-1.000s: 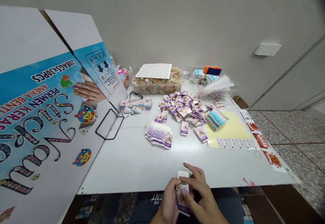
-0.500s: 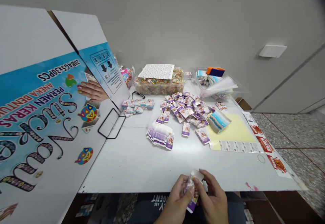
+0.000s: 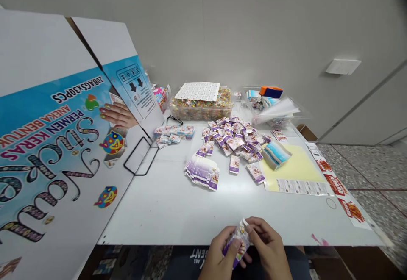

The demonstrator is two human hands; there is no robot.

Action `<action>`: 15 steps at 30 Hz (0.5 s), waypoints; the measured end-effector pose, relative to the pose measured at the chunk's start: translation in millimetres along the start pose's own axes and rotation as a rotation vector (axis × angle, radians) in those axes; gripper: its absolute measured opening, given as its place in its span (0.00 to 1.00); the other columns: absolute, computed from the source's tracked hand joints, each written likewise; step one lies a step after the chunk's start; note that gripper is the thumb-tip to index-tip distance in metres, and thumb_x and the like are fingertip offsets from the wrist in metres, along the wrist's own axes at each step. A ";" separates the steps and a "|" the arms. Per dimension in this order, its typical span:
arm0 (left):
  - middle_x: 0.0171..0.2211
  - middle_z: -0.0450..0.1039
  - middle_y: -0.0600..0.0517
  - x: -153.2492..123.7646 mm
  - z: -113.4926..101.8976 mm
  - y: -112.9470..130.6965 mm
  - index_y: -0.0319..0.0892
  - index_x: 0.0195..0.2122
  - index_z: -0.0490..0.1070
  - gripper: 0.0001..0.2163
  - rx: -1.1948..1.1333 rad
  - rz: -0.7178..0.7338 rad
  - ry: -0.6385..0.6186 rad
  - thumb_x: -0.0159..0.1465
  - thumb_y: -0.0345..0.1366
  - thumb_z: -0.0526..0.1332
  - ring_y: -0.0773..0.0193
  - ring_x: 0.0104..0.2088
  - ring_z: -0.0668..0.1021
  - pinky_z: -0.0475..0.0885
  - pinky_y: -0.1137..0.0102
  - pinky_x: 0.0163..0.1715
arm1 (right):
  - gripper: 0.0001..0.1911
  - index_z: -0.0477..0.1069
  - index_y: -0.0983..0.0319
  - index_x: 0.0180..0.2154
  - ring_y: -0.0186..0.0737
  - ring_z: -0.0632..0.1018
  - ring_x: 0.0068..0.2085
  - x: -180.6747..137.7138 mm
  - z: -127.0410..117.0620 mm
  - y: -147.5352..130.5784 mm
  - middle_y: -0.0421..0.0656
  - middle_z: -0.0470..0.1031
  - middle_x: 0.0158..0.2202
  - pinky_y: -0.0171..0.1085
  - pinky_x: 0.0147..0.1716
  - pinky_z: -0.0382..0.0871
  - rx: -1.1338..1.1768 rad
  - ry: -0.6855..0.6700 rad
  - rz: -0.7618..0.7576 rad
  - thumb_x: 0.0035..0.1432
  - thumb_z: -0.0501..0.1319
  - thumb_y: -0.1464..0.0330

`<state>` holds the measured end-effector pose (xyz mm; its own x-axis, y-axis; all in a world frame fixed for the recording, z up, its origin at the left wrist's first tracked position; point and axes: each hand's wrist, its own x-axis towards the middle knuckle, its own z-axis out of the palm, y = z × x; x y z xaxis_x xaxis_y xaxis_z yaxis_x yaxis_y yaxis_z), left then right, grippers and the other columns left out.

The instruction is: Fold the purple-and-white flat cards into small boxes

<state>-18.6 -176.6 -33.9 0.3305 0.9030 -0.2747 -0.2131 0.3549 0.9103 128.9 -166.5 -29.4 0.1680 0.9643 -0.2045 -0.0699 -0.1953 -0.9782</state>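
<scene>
At the near table edge my left hand (image 3: 219, 252) and my right hand (image 3: 270, 248) both pinch one small purple and white packet (image 3: 238, 242), held tilted between them. My fingers are curled round it from both sides. A fanned stack of flat purple packets (image 3: 202, 173) lies on the white table (image 3: 165, 208) farther out. Behind it spreads a loose heap of several small purple packets (image 3: 235, 138).
A large blue printed carton flap (image 3: 54, 153) leans over the table's left side. A clear tub of coloured sweets (image 3: 199, 104) with a white sheet on top stands at the back. A second clear tray (image 3: 273, 102), a yellow sheet (image 3: 294, 165), label strips (image 3: 300, 187) and blue packets (image 3: 173, 131) lie around.
Both hands have drawn the packet back toward me and turned it from upright to tilted. The view has shifted slightly; the things on the table have not moved.
</scene>
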 end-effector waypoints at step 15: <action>0.31 0.78 0.47 0.2 -7.9 -14.9 0.39 0.52 0.74 0.34 0.095 -0.049 0.089 0.59 0.64 0.59 0.60 0.29 0.79 0.74 0.70 0.31 | 0.24 0.82 0.62 0.33 0.44 0.80 0.28 -8.5 17.6 25.7 0.46 0.82 0.28 0.33 0.24 0.74 0.138 0.151 0.086 0.45 0.73 0.48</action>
<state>-22.6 -179.7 -50.1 0.2542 0.9045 -0.3424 -0.1093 0.3786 0.9191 108.4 -176.6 -52.2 0.3004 0.9054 -0.2999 -0.2223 -0.2394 -0.9451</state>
